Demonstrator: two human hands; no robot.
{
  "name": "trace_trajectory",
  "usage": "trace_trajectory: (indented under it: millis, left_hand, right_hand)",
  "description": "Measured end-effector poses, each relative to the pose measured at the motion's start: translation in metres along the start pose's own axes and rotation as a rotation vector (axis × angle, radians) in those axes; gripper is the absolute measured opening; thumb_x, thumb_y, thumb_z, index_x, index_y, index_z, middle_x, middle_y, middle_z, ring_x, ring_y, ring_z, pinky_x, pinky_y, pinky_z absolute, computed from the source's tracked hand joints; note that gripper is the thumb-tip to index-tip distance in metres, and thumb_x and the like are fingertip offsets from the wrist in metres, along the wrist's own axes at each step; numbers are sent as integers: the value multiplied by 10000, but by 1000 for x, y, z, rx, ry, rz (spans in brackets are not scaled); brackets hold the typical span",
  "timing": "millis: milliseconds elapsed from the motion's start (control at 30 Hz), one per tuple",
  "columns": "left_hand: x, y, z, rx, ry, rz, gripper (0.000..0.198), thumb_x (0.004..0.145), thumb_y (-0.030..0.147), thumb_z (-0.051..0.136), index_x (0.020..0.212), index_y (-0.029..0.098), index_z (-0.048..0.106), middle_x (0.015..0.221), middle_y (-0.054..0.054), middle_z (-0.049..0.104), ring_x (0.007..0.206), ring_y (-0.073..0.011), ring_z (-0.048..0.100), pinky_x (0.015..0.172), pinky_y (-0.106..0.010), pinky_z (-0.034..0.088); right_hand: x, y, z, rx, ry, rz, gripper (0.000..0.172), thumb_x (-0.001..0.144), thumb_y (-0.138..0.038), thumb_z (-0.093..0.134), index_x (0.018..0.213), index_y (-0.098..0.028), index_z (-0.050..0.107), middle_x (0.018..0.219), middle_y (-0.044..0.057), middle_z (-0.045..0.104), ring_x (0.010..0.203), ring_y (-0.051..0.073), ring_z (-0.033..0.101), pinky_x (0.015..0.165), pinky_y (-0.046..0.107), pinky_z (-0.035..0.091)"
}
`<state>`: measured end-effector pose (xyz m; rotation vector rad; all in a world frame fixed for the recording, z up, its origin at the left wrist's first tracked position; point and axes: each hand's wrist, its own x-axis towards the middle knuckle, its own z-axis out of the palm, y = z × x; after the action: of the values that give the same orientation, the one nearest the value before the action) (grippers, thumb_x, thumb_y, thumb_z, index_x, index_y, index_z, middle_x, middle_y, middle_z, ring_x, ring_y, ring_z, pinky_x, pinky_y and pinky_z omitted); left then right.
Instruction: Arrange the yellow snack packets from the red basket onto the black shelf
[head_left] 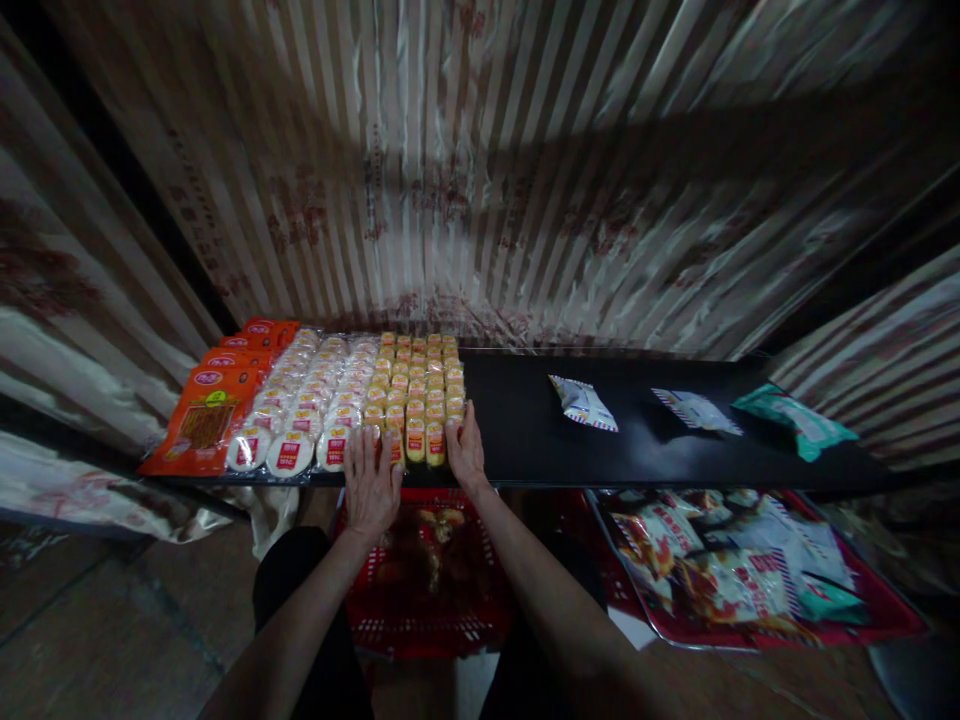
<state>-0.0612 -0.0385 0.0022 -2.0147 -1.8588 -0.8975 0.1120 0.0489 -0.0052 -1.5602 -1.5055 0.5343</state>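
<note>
My left hand [373,482] lies with its fingers stretched over the front of the small yellow wrapped cakes [415,441], which stand in tight rows on the black shelf [510,430]. At the right side of those rows my right hand [466,448] rests against the end cakes, its fingers straight. Neither hand is wrapped round anything. Just left of the yellow cakes are rows of round white packaged cakes [290,454] with red labels. Orange snack packets [208,418] overlap at the shelf's left end.
Two white packets, one nearer [584,402] and one farther right [696,411], lie on the shelf beside a green packet [796,420]. Below are a red basket [420,635] between my legs and a red tray [862,632] of bagged snacks. A striped curtain [450,150] hangs behind.
</note>
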Motion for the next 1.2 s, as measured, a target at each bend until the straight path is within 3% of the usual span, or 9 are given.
trace_trajectory:
  millis: [200, 533, 667, 933, 1200]
  left_hand:
    - [3, -3, 6, 19, -35, 34, 668, 932, 257, 443, 1533, 190, 158, 1594, -166, 135, 1474, -327, 76, 1149, -585, 244]
    - [11, -7, 9, -1, -35, 102, 583, 923, 182, 432, 1485, 134, 288, 1603, -175, 89, 1478, -321, 33, 1156, -534, 267]
    - [14, -9, 12, -16, -35, 97, 599, 913, 147, 430, 1492, 134, 275, 1602, -183, 60, 1475, -328, 20, 1154, -540, 264]
    - [17, -8, 10, 11, -55, 107, 532, 924, 174, 420, 1451, 125, 367, 1559, -195, 257, 1479, -283, 90, 1172, -526, 231]
    - [15, -7, 14, 25, -35, 121, 514, 928, 237, 443, 1428, 124, 419, 1547, -185, 291, 1473, -287, 143, 1178, -535, 191]
  right_hand:
    - [0, 2, 2, -25, 11, 48, 719, 926, -540, 311, 1509, -130, 218, 1446, 170, 471, 1313, 272, 471, 1079, 461, 367]
    - [-2, 0, 3, -69, 4, 29, 706, 929, -524, 275, 1488, -92, 261, 1462, 192, 442, 1323, 293, 450, 1082, 483, 353]
    - [-2, -2, 2, -67, 2, 29, 705, 932, -521, 276, 1491, -92, 256, 1459, 192, 444, 1330, 287, 446, 1096, 477, 348]
    - [-4, -6, 0, -83, -1, 18, 700, 941, -507, 274, 1504, -94, 227, 1462, 195, 442, 1338, 285, 442, 1100, 475, 351]
    - [-6, -7, -1, -97, 8, 14, 702, 944, -513, 259, 1506, -94, 212, 1496, 190, 392, 1376, 269, 386, 1122, 477, 323]
